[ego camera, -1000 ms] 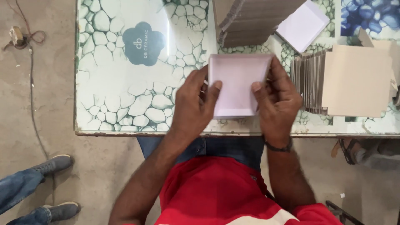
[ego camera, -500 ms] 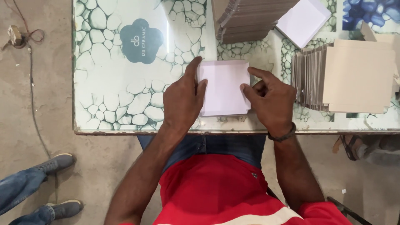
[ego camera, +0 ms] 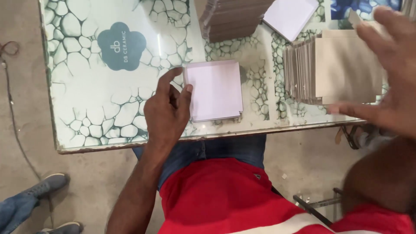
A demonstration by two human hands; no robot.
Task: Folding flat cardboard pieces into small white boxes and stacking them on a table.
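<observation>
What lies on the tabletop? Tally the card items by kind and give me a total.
White square cards: 2 (near card at the left hand; far card)
Brown card stacks: 2 (far stack; right stack by the right hand)
Total: 4

A flower-shaped teal label [ego camera: 121,46] with pale lettering sits on the table [ego camera: 86,108] near its far left corner. A flat square box [ego camera: 214,90], pale lilac-white, lies near the front edge at the middle. Another pale box [ego camera: 290,16] lies at the far edge. A row of flat tan cartons [ego camera: 336,69] stands toward the right edge, and a brown stack [ego camera: 234,17] at the far edge.
</observation>
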